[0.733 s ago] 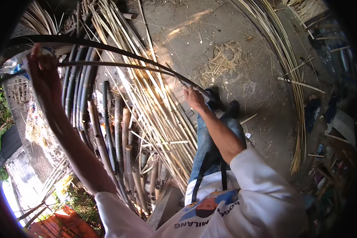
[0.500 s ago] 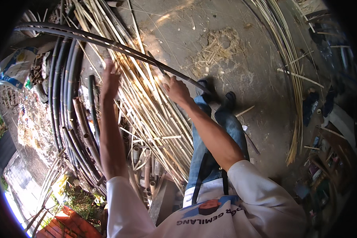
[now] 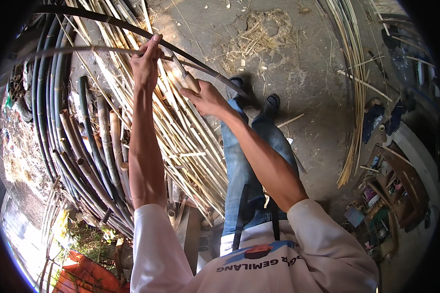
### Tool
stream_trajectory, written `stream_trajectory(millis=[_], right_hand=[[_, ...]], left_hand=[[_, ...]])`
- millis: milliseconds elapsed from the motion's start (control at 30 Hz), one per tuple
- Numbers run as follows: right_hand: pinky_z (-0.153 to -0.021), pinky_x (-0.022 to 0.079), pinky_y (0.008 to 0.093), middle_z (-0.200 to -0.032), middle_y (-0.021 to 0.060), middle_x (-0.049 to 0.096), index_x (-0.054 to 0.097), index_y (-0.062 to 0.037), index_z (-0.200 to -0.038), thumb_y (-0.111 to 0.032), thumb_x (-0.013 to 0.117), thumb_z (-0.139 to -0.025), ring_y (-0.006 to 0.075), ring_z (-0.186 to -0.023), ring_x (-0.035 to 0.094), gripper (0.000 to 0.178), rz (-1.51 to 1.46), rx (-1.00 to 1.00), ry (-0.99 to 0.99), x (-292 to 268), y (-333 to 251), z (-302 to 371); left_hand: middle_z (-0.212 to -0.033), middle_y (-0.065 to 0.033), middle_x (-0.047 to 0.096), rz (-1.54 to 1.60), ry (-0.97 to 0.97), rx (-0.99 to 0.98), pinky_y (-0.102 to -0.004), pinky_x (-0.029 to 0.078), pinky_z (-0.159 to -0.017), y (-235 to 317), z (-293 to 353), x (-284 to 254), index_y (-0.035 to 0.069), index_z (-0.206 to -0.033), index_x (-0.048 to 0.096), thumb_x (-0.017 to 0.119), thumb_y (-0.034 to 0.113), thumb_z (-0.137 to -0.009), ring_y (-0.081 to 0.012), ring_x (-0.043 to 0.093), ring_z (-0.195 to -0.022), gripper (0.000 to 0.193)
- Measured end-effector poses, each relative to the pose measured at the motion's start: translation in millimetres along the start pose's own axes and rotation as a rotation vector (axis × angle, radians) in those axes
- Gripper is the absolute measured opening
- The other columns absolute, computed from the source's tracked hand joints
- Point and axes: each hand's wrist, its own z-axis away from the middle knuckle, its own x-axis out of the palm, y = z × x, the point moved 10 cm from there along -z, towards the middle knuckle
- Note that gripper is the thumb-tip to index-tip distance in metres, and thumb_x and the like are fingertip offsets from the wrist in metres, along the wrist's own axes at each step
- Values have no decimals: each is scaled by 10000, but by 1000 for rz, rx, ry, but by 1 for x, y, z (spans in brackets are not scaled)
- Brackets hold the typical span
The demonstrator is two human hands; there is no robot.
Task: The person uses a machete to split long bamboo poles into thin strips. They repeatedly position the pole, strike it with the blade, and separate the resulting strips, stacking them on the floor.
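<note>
Upper centre of the frame: left hand (image 3: 145, 62) fingers closed on a dark bamboo strip (image 3: 83, 14); right hand (image 3: 206, 97) fingers grip a knife handle (image 3: 183, 78)

A printed emblem (image 3: 257, 257) sits on the person's white shirt at the lower edge: a blue patch with an orange-red shape and a curved line of dark lettering beneath it. At the lower right, small colourful boxes (image 3: 371, 200) stand crowded on a wooden shelf (image 3: 401, 171), red, green and blue among them, too small to tell apart. No signs or screens show.
</note>
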Motion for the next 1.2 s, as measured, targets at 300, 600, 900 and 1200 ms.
stream_trajectory(millis=[300, 600, 900, 1200], right_hand=[[-809, 517, 507, -992, 315, 654, 571, 49, -1119, -483, 522, -944, 466, -946, 640, 562, 758, 106, 186, -121, 125, 3], [-685, 571, 473, -910, 245, 696, 549, 16, -1078, -317, 452, -1011, 401, -817, 696, 354, 1244, 167, 191, -147, 83, -40], [-705, 517, 531, -855, 259, 669, 552, -23, -1078, -401, 520, -967, 459, -822, 649, 395, 865, 257, 328, -199, 156, 73], [-658, 528, 502, -800, 213, 675, 552, -35, -1067, -389, 545, -954, 408, -755, 672, 372, 1009, 185, 499, -210, -22, 102]], left_hand=[[-571, 31, 460, -24, 32, 64, -274, 322, -577, 2, -20, 26, 15, -781, 700, 819, 251, -814, -85, 372, -543, 266], [-533, 75, 416, -277, 110, 57, -264, 171, -434, 0, -34, 89, 34, -1045, 747, 793, 344, -829, -40, 288, -460, 380], [-514, 48, 503, -113, 115, 137, -251, 237, -393, 101, -69, 109, -14, -1024, 731, 711, 120, -894, -42, 312, -405, 187], [-1221, -103, 550, 432, -911, -294, -400, 393, -929, 325, -203, 122, 48, -1408, 441, 526, 281, -969, -160, 481, -1097, 505]])
